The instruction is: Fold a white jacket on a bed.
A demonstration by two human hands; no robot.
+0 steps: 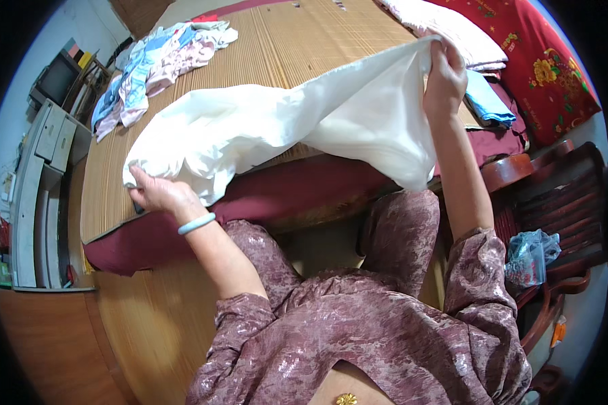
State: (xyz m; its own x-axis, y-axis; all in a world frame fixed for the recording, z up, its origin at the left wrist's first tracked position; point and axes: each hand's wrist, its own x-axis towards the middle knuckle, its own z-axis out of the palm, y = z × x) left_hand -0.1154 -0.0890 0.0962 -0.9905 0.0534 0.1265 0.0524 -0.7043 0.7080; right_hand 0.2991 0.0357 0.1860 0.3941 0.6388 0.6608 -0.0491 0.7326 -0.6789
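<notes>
A white cloth [263, 121] is stretched between my two hands above the near edge of a bed with a slatted brown mat [268, 55]. My left hand [157, 192], with a pale bangle at the wrist, grips the cloth's lower left end. Raised higher at the right, my right hand [447, 76] pinches its upper right corner. The cloth sags in folds between them, and its right part hangs down to just above my knee. What kind of cloth it is, I cannot tell.
Rumpled blue and pink clothes [157, 61] lie at the bed's far left. A folded blue cloth [488, 98] and white bedding [451, 30] are at the right, beside a red floral cover [542, 66]. A wooden chair [562, 202] holding a plastic bag [531, 258] stands near my right arm.
</notes>
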